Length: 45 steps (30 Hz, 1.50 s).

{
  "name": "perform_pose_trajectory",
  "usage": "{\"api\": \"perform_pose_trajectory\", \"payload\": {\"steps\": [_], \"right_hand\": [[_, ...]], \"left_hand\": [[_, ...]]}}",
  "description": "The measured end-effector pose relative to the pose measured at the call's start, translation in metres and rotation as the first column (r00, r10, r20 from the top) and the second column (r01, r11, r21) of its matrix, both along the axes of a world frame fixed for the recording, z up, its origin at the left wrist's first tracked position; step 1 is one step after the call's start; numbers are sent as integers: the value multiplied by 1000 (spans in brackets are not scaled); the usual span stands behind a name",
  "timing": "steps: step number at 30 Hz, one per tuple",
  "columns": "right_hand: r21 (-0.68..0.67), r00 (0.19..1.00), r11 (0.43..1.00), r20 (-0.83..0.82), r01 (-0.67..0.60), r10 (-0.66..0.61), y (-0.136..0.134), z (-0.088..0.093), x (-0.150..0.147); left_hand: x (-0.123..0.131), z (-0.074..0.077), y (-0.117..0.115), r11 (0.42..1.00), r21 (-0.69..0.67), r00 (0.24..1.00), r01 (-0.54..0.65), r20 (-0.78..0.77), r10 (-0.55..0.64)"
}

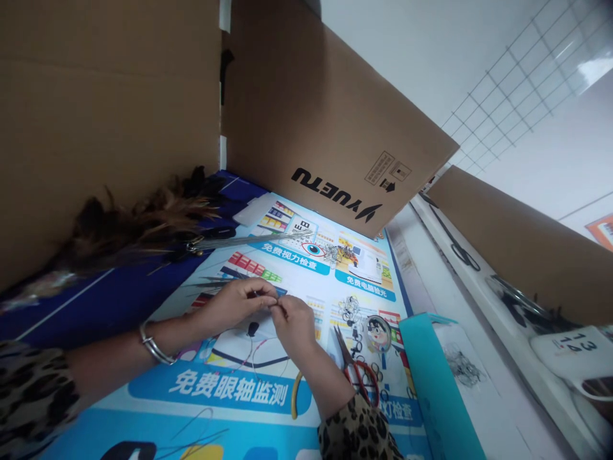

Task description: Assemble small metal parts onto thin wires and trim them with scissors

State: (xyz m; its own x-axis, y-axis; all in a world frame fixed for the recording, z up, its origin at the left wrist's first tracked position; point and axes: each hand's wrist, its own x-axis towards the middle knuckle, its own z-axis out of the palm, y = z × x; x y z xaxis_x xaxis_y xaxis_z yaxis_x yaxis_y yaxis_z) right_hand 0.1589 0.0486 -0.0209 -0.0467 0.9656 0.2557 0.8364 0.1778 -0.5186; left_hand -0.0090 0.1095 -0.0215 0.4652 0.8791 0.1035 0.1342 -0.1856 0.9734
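Observation:
My left hand [242, 305] and my right hand [295, 324] meet over the printed sheet, fingertips pinched together at one spot. What they pinch is too small and too covered by the fingers to name. Just below them lies a thin looped strand [253, 354] with pinkish bits along it, and a small dark piece [251, 328] is near its top. Whether the strand runs up into my fingers cannot be made out. Beside my right wrist are red-handled scissors [361, 377] and a curved yellow handle [295, 396], partly hidden by the forearm.
Brown feathers [143, 220] and a bundle of thin metal rods [253, 240] lie at the back left. Small rings and findings [352, 310], a round clear container [378, 333] and a teal box [438, 383] are to the right. Cardboard panels [306, 115] wall the back and left.

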Motion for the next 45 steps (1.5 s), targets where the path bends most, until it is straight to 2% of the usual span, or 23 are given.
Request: {"api": "perform_pose_trajectory", "payload": {"steps": [13,18,23,26,28,31,33,35,38,42,45], "right_hand": [[-1,996,1000,-84,-22,21,-1,-3,1],[-16,952,1000,-308,-5,0,-1,1,-1],[-99,810,995,-582,19,-74,2,1,-1],[-128,732,992,-674,18,-100,4,0,1],[-130,705,991,-701,19,-105,5,0,2],[-124,702,992,-706,8,-94,6,1,3],[-127,709,992,-700,-4,-87,6,2,3],[-131,712,991,-698,-15,-82,6,3,3],[-126,701,992,-710,-30,-69,6,3,3],[-133,707,990,-704,-37,-68,6,-1,4],[-137,713,990,-698,-46,-63,6,-2,5]], "left_hand": [[-2,4,-1,999,20,999,32,-20,-31],[-3,6,-1,998,-6,998,56,9,-56],[-12,21,12,999,41,998,-18,65,15],[-27,36,31,999,54,1000,3,-19,-2],[-43,48,45,994,90,988,57,-147,-43],[-65,63,61,976,193,951,101,-307,-37],[-74,66,67,966,223,931,128,-362,-39],[-76,62,68,953,235,908,191,-410,-81],[-65,49,63,922,246,853,298,-503,-142],[-46,32,51,901,269,820,340,-553,-144],[-38,25,47,894,275,809,354,-569,-145]]}}
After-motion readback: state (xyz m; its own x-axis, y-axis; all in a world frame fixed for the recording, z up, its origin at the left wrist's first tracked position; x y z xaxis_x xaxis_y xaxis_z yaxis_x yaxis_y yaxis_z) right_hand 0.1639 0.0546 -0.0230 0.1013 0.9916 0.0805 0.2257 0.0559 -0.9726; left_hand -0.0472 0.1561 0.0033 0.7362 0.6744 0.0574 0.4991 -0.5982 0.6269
